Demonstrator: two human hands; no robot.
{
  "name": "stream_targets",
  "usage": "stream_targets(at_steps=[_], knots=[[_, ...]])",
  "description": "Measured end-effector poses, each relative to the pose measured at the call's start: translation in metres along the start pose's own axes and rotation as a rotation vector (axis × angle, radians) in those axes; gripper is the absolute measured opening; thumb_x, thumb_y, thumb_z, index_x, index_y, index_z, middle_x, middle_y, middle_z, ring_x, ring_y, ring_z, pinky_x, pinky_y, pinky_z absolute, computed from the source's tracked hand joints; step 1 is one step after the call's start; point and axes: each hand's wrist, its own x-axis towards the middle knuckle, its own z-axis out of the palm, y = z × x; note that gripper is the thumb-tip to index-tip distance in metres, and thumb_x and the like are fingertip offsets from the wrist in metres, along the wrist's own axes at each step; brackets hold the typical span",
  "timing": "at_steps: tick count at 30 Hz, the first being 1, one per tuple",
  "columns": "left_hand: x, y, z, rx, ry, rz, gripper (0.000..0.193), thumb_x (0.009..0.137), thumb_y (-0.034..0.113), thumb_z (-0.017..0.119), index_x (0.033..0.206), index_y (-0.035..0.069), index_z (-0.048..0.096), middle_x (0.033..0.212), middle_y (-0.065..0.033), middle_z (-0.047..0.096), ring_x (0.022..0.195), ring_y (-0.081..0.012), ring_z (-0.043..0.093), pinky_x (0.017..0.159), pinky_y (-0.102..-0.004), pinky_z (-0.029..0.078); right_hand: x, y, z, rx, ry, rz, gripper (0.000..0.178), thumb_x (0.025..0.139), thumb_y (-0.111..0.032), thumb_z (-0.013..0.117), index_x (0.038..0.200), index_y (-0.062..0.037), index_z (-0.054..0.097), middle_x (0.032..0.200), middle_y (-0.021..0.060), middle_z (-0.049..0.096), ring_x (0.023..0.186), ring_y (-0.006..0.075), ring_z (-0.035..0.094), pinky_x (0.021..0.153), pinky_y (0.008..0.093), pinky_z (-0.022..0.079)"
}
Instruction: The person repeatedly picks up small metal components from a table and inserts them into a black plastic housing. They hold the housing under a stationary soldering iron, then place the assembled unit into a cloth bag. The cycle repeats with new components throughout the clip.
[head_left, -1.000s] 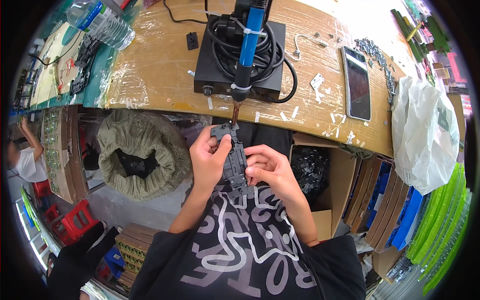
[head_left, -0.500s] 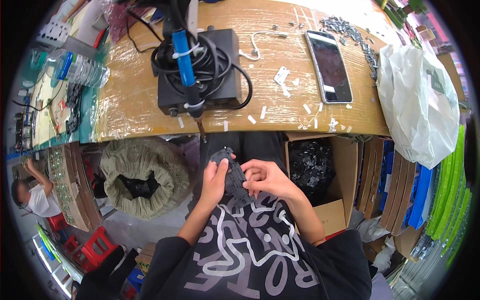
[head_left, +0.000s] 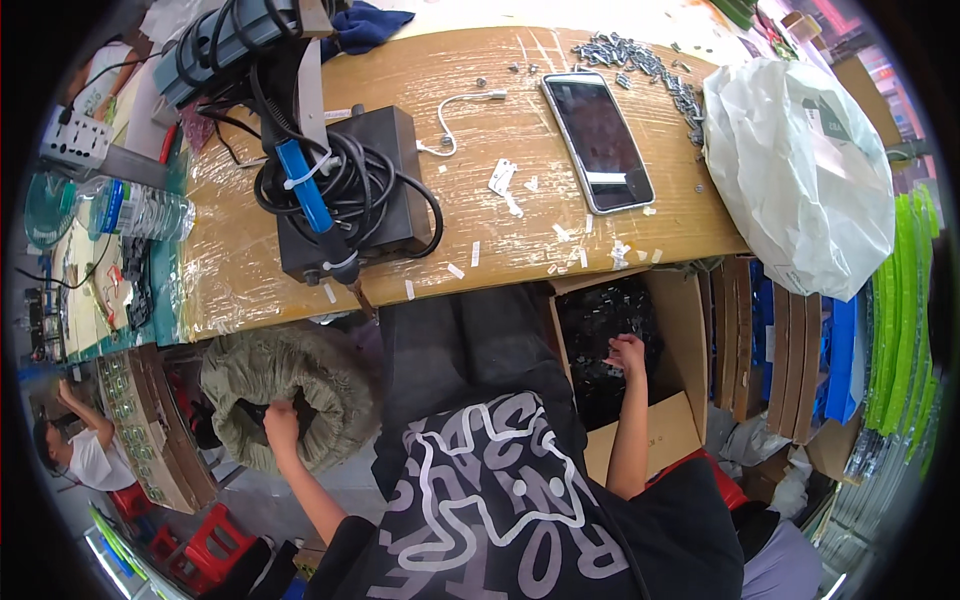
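My left hand (head_left: 281, 420) reaches into the mouth of a green cloth sack (head_left: 345, 372) at the left of my legs. Its fingers point down into the dark opening and do not show, so I cannot tell what they hold. On the other side, my right hand (head_left: 626, 354) hovers over an open cardboard box (head_left: 683, 335) lined with black plastic. The fingers of that hand are curled together, and anything between them is too small to make out. Small dark parts (head_left: 600, 315) lie in the box.
Above my lap, the table holds a black box-shaped unit (head_left: 405, 150) with a coiled cable, a blue-handled soldering iron (head_left: 305, 185), a phone (head_left: 600, 140), metal parts (head_left: 640, 60) and a white plastic bag (head_left: 790, 170). A bottle (head_left: 140, 208) lies left. Another person (head_left: 95, 455) sits far left.
Both hands have parted from in front of my chest, the left to the sack and the right to the box. The long black plastic part they held is out of sight. The view has shifted.
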Motion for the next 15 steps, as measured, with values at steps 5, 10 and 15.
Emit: stream_targets(at_steps=[5,10,15], knots=[[0.031,-0.039,0.029,0.165,-0.063,0.208,0.020,0.069,0.011,0.050,0.081,-0.001,0.061,0.081,-0.0249,0.057,0.083,-0.0386,0.055,0.069,-0.0420,0.044,-0.024,-0.039,-0.016,0.330,0.072,-0.226,0.024,0.074,-0.011,0.059,0.095,-0.0006,0.052,0.079,0.0096,0.057,0.061,0.0170,0.056,0.052,0.0309,0.053],[0.055,-0.064,0.070,0.090,-0.045,0.259,0.031,0.070,0.015,0.052,0.097,-0.001,0.054,0.093,-0.0275,0.054,0.093,-0.0394,0.050,0.073,-0.0445,0.041,-0.167,-0.191,0.015,0.376,0.026,-0.834,0.024,0.080,-0.006,0.055,0.102,-0.0002,0.053,0.085,0.0096,0.057,0.068,0.0139,0.055,0.058,0.0243,0.050],[0.064,-0.096,0.112,0.328,-0.029,0.123,0.040,0.076,0.032,0.050,0.103,0.002,0.053,0.101,-0.0229,0.054,0.096,-0.0429,0.047,0.081,-0.0498,0.037,-0.200,-0.289,0.044,0.056,0.076,-1.199,0.023,0.078,-0.006,0.057,0.100,0.0015,0.055,0.083,0.0070,0.058,0.070,0.0119,0.056,0.059,0.0222,0.046]])
